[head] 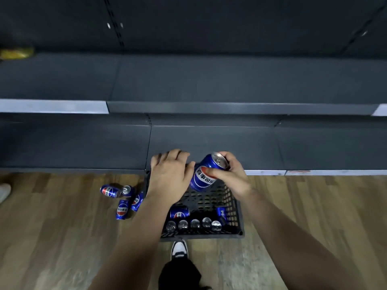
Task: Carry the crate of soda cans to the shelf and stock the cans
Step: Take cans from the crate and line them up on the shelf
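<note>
My right hand grips a blue soda can, tilted, above the far end of the black plastic crate on the floor. My left hand hovers just left of the can with fingers spread, holding nothing. Inside the crate, several upright cans line the near wall and two more cans lie on their sides. The dark grey lower shelf is bare behind my hands. The upper shelf is bare too.
Several blue cans lie loose on the wooden floor left of the crate. My shoe stands just before the crate. A yellow item sits at the upper shelf's far left. Another person's white shoe shows at the left edge.
</note>
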